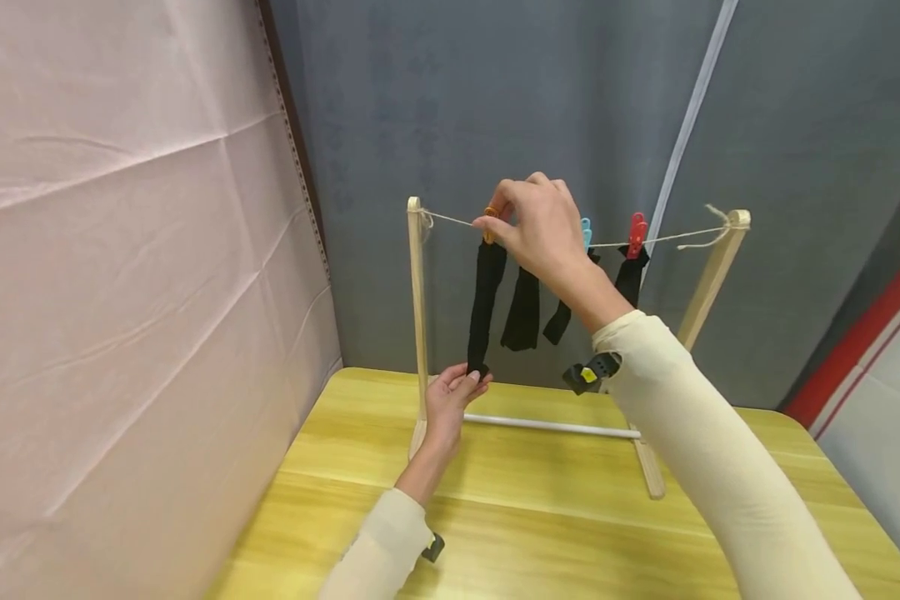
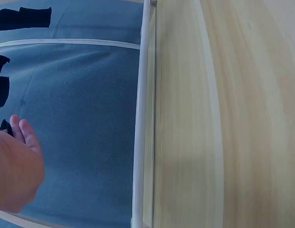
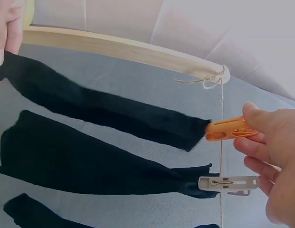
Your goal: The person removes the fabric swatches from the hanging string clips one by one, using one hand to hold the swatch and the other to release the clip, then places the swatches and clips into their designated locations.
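Observation:
My right hand [image 1: 543, 227] pinches an orange clothespin [image 3: 231, 128] on the string between thumb and index finger. The clothespin's tip meets the top edge of a long black sock [image 1: 487, 287], which hangs down from it. At the sock's lower end, my left hand [image 1: 450, 404] holds the cloth between thumb and fingers. Beside it a second black sock [image 3: 85, 161] hangs from a pale grey clothespin [image 3: 228, 183]. Farther right, a blue clothespin [image 1: 587, 233] and a red clothespin [image 1: 637, 236] hold more black socks on the line.
The string [image 1: 675, 237] runs between two wooden posts, the left post [image 1: 417, 308] and the right post [image 1: 712, 279]. A white rod [image 1: 547, 425] joins them low down, above the wooden table [image 1: 540, 517]. Grey curtain [image 1: 450, 100] hangs behind; pale cloth [image 1: 135, 292] covers the left side.

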The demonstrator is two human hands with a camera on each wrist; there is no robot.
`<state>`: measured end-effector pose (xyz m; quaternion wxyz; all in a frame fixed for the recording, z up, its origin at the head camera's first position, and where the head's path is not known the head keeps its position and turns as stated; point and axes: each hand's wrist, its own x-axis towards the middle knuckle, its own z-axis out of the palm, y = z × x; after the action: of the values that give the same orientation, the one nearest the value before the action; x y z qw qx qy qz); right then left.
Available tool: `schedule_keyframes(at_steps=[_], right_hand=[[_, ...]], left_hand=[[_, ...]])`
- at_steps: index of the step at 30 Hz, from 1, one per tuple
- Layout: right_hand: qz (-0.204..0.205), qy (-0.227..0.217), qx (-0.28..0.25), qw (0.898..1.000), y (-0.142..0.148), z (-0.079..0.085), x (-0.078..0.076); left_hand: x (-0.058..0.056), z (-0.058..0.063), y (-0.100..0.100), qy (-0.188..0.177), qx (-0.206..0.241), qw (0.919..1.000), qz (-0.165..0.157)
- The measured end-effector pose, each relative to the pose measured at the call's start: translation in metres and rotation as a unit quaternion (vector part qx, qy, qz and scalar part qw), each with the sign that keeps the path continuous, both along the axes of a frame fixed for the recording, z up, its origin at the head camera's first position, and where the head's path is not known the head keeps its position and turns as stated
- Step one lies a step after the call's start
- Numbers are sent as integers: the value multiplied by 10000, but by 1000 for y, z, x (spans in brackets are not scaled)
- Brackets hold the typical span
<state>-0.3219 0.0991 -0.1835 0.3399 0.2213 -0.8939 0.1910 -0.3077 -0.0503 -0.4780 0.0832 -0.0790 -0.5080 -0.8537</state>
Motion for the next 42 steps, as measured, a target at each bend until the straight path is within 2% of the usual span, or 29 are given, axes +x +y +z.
schedule_keyframes(at_steps=[5,14,20,25,29,33,36,42], right_hand=[[237,298,-349,9987,5,2,2],[472,753,-1007,9909,11,11,9],[506,899,-1199,9874,18,9,14],[802,1385,-1165,9802,28,2,23],[1091,1859,-1044,9709,41,-6,34],[1130,2030,-684,9702,59,-21,49],[1045,1922,-364,9751,75,-36,61],[793,1511,-336,9848,111,-69,82]], left_hand=[[3,4,0,18,-99,9999,-63],[10,16,-14,95,-392,9992,-41],[16,26,-20,295,-438,9986,-40],[19,35,-23,361,-441,9984,36],[20,41,-26,398,-456,9981,73],[25,44,-31,422,-428,9981,103],[30,44,-37,408,-380,9983,155],[40,43,-57,342,-400,9985,182]])
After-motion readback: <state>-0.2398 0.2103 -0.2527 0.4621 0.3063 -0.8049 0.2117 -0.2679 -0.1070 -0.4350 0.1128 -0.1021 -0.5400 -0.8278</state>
